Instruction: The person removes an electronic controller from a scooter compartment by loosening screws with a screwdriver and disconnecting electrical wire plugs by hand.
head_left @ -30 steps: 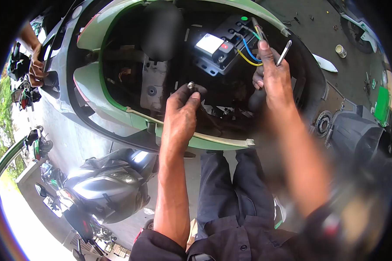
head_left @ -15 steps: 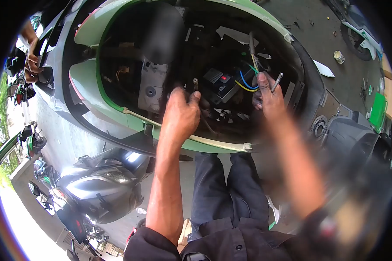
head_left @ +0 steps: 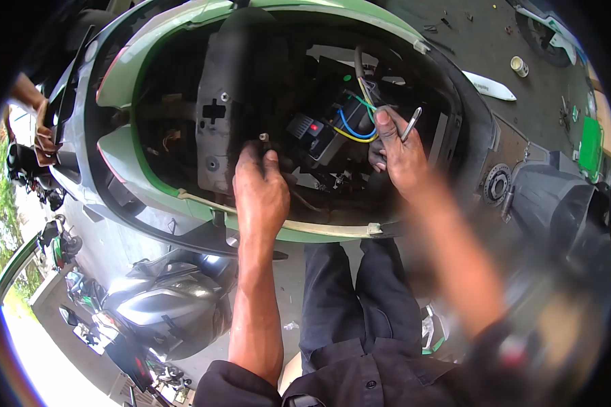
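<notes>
My left hand (head_left: 259, 190) is closed at the near side of the open green scooter body (head_left: 305, 227). A small pale tip (head_left: 263, 138) pokes up by its fingertips; the rest of that piece is hidden. My right hand (head_left: 399, 150) is closed, with a slim silver metal tool (head_left: 411, 125) sticking out past the thumb. Blue and yellow wires (head_left: 355, 132) run from a black box (head_left: 329, 139) to the fingers of this hand. Whether they are gripped, I cannot tell. A red light (head_left: 314, 127) glows on a small ribbed block beside the box.
Another person's hand (head_left: 45, 139) rests at the scooter's far left end. A silver-grey motorbike (head_left: 163, 312) stands at lower left. On the floor at right are a white panel (head_left: 489, 85), a small can (head_left: 519, 66) and a green case (head_left: 590, 149).
The view has shifted, so the scooter body and black box now appear farther left. Both my hands appear slightly farther left too, still closed. The silver tool remains in my right hand.
</notes>
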A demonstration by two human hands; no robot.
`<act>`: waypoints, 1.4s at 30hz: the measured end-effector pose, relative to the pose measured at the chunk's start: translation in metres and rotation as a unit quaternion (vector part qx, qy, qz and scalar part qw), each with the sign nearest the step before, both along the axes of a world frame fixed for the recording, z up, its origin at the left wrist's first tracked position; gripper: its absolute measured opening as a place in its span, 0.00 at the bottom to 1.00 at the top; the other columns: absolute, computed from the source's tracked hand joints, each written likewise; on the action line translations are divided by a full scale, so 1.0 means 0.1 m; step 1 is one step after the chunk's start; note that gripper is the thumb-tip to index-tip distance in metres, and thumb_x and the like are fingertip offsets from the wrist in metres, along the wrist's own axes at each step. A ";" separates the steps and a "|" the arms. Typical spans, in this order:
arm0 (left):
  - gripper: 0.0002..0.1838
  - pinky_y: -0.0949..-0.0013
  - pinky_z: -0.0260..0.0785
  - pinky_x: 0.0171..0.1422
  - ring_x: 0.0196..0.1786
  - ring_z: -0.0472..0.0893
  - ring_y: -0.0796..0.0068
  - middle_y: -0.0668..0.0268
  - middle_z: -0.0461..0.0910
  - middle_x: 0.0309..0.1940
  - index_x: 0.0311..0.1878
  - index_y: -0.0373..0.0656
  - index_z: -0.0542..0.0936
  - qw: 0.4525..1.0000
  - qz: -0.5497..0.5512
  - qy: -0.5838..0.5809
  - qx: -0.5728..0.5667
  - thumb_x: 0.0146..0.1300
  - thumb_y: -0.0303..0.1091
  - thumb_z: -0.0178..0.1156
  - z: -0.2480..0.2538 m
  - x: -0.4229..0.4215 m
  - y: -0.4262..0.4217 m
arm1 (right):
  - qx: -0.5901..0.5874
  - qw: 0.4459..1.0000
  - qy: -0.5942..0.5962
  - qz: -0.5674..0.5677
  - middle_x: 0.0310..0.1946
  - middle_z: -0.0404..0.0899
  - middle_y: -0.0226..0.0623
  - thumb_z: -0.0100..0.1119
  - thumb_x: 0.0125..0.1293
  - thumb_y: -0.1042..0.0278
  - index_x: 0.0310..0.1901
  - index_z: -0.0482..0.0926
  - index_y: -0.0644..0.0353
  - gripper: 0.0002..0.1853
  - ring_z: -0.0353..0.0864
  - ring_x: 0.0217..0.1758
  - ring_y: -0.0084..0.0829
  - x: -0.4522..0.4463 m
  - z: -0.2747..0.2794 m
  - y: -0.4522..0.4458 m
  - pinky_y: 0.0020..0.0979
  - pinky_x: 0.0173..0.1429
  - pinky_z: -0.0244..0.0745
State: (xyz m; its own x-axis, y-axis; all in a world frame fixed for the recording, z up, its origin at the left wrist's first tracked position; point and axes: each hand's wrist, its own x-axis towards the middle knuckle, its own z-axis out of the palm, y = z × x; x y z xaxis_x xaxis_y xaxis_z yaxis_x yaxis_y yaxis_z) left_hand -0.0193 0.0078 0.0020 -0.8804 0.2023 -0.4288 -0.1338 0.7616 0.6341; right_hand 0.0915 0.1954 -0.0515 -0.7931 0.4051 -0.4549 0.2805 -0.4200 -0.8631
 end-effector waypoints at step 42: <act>0.25 0.58 0.67 0.67 0.60 0.78 0.49 0.41 0.79 0.56 0.65 0.25 0.73 0.996 -0.072 0.027 -0.040 0.76 0.38 0.55 -0.24 -0.21 0.05 | 0.086 0.975 -0.154 0.132 0.28 0.81 0.41 0.53 0.77 0.49 0.62 0.71 0.65 0.26 0.80 0.28 0.37 0.22 -0.37 -0.29 0.39 0.39 0.77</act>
